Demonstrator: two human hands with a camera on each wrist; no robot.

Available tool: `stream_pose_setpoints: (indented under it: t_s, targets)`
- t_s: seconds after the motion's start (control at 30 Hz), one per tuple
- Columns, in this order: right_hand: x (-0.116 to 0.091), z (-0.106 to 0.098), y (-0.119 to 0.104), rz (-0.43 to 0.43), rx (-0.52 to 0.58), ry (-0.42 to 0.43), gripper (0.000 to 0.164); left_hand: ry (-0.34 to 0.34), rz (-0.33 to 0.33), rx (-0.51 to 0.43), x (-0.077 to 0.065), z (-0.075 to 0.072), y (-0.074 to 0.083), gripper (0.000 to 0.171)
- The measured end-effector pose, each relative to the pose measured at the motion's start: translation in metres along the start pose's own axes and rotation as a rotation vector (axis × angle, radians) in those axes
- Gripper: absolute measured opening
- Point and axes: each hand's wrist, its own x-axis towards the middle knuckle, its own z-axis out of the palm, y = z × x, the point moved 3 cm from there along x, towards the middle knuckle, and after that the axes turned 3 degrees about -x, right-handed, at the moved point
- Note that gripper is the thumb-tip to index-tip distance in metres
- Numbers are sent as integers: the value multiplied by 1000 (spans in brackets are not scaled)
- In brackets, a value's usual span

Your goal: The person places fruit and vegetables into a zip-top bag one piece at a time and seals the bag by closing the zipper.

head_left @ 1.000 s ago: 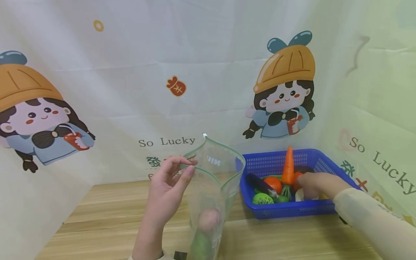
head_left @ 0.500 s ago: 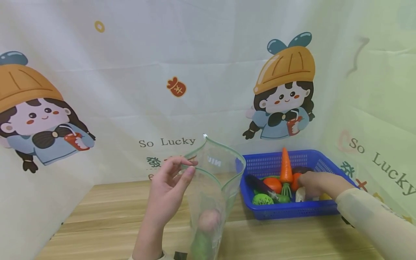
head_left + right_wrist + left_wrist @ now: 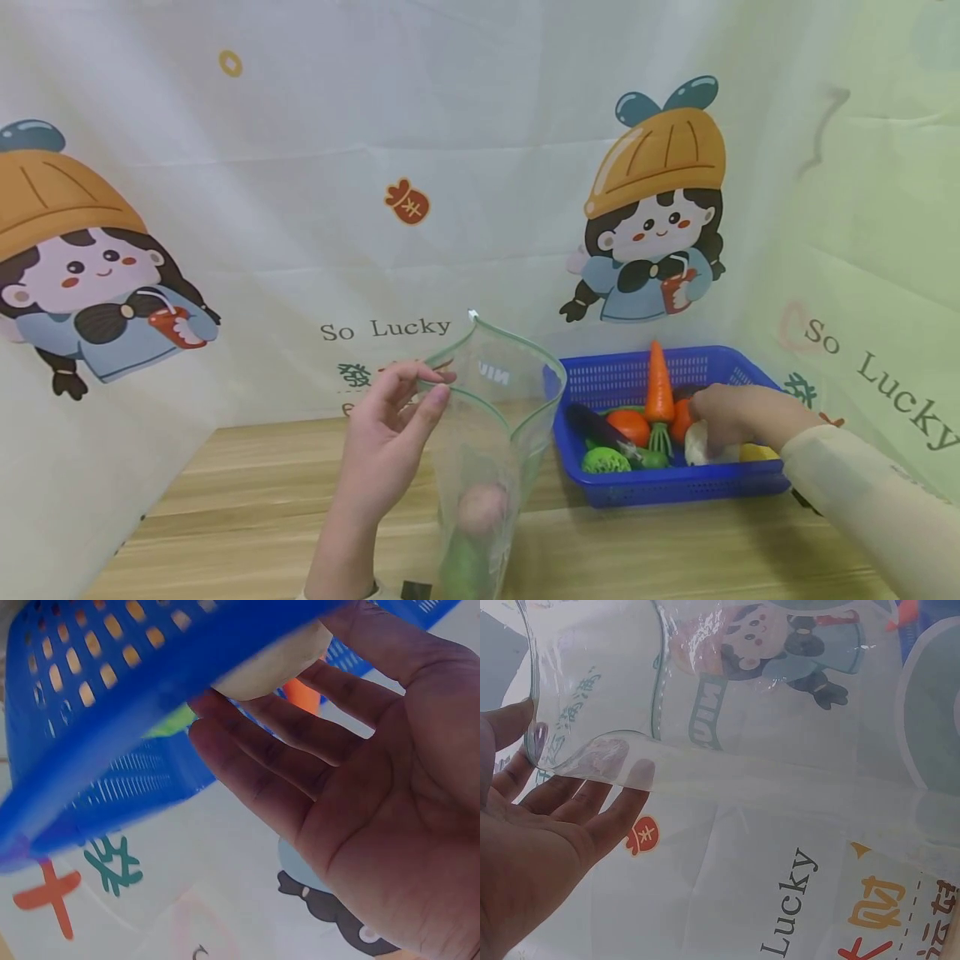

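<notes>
My left hand (image 3: 384, 442) pinches the green-edged rim of a clear zip bag (image 3: 525, 454) between thumb and fingers, with its mouth spread wide. A pinkish round item (image 3: 482, 508) and a green item (image 3: 463, 568) lie low in the bag, blurred by the plastic. My right hand (image 3: 738, 417) reaches into a blue basket (image 3: 682, 485) at the right. Its thumb and fingers hold a whitish rounded toy vegetable (image 3: 277, 667), partly hidden behind the basket rim in the right wrist view; its exact kind cannot be made out.
The basket also bears an upright carrot (image 3: 659, 387), an eggplant (image 3: 606, 429), tomatoes (image 3: 628, 427), a bumpy light-green piece (image 3: 606, 460) and a yellow piece (image 3: 757, 452). A printed cloth (image 3: 300, 233) hangs behind the wooden table (image 3: 277, 492).
In the basket, the carrot has shifted left and a little down. My right hand has moved slightly right, and more of the whitish piece shows. The left hand and bag have hardly moved.
</notes>
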Motion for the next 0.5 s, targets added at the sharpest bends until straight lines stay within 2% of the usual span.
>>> stream_pose_setpoints:
  t_s: [0.27,0.5]
  targets:
    - [-8,-17,3,-17,17,15,46,2,-26,-5,0,0,1,16]
    - [-13,-33,2,-80,12,78,30,2,-26,-1,0,0,1,16]
